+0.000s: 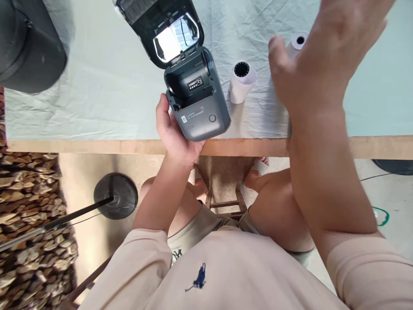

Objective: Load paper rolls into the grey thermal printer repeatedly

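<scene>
A dark grey portable label printer [200,103] rests in my left hand [177,131], which is closed around its lower left side near the table edge. Its lid [176,32] is swung up, and the paper compartment [192,82] holds no roll. To the printer's right, a white paper roll [241,86] with a black toothed core stands on the cloth. My right hand [325,60] is raised over the right side, thumb spread apart, with most fingertips cut off by the top edge. It partly hides a second white roll [298,41]; whether they touch is unclear.
A pale green wrinkled cloth [106,107] covers the table, whose wooden edge [97,146] runs across in front of me. A black cylindrical container [30,47] stands at the far left. Below are a round black stand base [115,196] and stacked firewood [29,193].
</scene>
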A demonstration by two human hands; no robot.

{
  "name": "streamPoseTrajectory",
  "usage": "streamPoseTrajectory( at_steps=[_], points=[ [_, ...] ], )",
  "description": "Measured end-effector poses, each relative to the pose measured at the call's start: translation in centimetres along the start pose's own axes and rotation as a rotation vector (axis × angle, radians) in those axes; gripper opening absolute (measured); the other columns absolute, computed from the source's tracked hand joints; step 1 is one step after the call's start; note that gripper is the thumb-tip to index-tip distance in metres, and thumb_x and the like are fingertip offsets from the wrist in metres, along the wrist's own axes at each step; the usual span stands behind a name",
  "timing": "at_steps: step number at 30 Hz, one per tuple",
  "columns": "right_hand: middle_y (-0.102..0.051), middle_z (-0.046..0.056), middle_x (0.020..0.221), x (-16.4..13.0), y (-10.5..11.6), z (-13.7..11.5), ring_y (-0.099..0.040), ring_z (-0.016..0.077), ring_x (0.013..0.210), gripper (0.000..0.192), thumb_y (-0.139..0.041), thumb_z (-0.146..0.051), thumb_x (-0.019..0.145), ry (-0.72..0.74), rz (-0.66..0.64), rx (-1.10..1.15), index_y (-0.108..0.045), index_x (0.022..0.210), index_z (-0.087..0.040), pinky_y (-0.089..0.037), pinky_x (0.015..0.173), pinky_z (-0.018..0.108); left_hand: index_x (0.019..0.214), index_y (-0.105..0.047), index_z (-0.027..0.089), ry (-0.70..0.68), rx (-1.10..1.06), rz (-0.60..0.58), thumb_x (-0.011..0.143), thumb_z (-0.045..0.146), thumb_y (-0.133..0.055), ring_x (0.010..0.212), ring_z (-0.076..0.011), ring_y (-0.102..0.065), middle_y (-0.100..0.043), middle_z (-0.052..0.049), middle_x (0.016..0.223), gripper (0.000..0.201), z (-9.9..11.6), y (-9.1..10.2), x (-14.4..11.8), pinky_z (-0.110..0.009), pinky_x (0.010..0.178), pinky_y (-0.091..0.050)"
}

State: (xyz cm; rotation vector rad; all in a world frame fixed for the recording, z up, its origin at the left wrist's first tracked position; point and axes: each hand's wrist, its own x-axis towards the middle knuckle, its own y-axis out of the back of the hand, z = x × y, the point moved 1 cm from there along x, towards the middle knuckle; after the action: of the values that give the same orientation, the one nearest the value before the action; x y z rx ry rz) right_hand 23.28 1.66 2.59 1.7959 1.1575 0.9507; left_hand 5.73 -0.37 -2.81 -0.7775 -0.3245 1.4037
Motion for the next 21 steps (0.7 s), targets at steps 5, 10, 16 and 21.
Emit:
streamPoseTrajectory(
  at_steps=[5, 10, 16, 21],
  points=[
    [-0.037, 0.003, 0.118, 0.6, -2.1, 1.1, -0.044, 0.0215, 0.106, 0.034, -0.049, -0.037, 0.074, -0.083, -0.185, -0.191, -0.046, 0.107, -0.031, -0.032, 0.091, 0.045, 0.092, -0.058, 0.024, 0.014, -0.035, 0.001, 0.077, 0.052, -0.035, 0.118, -0.0221, -0.044, -0.058, -0.001, 0.11, 0.039, 0.0, 0.0, 0.1, -0.032, 0.097, -0.043],
    [-0.049, 0.003, 0.104, 0.9, -2.5, 1.3, -0.049, 0.0143, 0.091, 0.044, -0.043, -0.017, 0.072, -0.079, -0.11, -0.109, -0.038, 0.114, -0.027, -0.039, 0.083, 0.039, 0.092, -0.058, 0.023, 0.003, -0.03, 0.007, 0.077, 0.052, -0.035, 0.118, -0.0215, -0.044, -0.058, -0.002, 0.111, 0.039, 0.0, -0.3, 0.0, -0.033, 0.097, -0.042],
    [-0.05, 0.003, 0.1, 1.0, -1.5, 1.1, -0.046, 0.0015, 0.077, 0.035, -0.043, -0.021, 0.069, 0.192, -0.109, 0.564, -0.04, 0.104, -0.015, -0.04, 0.064, 0.016, 0.089, -0.058, 0.025, -0.004, -0.047, 0.006, 0.076, 0.052, -0.038, 0.118, -0.0222, -0.044, -0.059, -0.001, 0.11, 0.036, 0.0, -0.2, 0.0, -0.034, 0.096, -0.043],
    [-0.042, 0.001, 0.108, 0.9, -1.2, 0.4, -0.044, 0.0011, 0.072, 0.04, -0.031, -0.02, 0.07, 0.204, -0.289, 1.122, -0.027, 0.109, -0.02, -0.041, 0.058, 0.018, 0.095, -0.057, 0.023, 0.042, -0.041, 0.017, 0.079, 0.051, -0.032, 0.121, -0.0226, -0.041, -0.056, -0.002, 0.115, 0.041, 0.3, -0.1, 0.1, -0.034, 0.095, -0.044]
  ],
)
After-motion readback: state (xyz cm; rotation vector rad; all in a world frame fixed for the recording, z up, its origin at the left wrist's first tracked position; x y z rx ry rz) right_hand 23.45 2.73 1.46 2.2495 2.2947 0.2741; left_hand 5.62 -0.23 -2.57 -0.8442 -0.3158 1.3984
